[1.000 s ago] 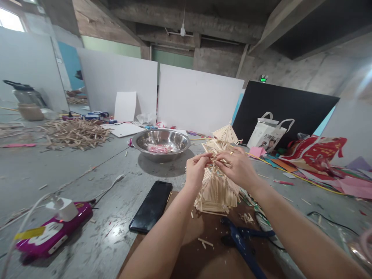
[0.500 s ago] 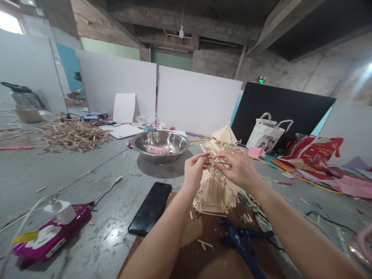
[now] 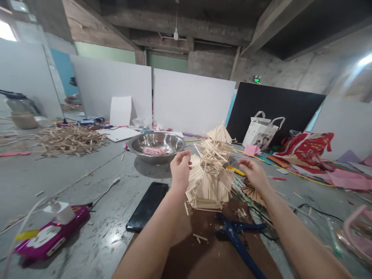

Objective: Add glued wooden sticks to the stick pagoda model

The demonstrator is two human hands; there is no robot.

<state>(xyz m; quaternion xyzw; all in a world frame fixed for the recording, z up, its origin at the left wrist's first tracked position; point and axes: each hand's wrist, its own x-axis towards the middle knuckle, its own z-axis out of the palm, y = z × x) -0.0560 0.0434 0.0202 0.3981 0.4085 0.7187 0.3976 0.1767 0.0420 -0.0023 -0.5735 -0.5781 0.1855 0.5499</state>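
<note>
A tiered tower model of pale thin wooden sticks (image 3: 213,186) stands on a brown board (image 3: 186,252), its lower tier slatted and its middle an open lattice. Beside its left side is my left hand (image 3: 180,170), fingers curled with thumb against forefinger; whatever they may hold cannot be made out. My right hand (image 3: 256,176) is off to the tower's right, apart from it, its fingertips pinched together. Anything in that pinch is too small to name. Blue cutting pliers (image 3: 236,240) lie on the board, with short stick offcuts (image 3: 200,237) close by.
A black phone (image 3: 147,207) lies left of the board. Behind it sits a steel basin (image 3: 157,158) with a pink packet inside. A purple power strip (image 3: 52,236), a stick pile (image 3: 71,141), a white bag (image 3: 260,131) and a red bag (image 3: 308,149) lie around.
Both hands have come away from the tower's middle and moved apart, left hand leftward, right hand rightward. The lattice and a yellow-handled item behind it now show. The view has shifted slightly.
</note>
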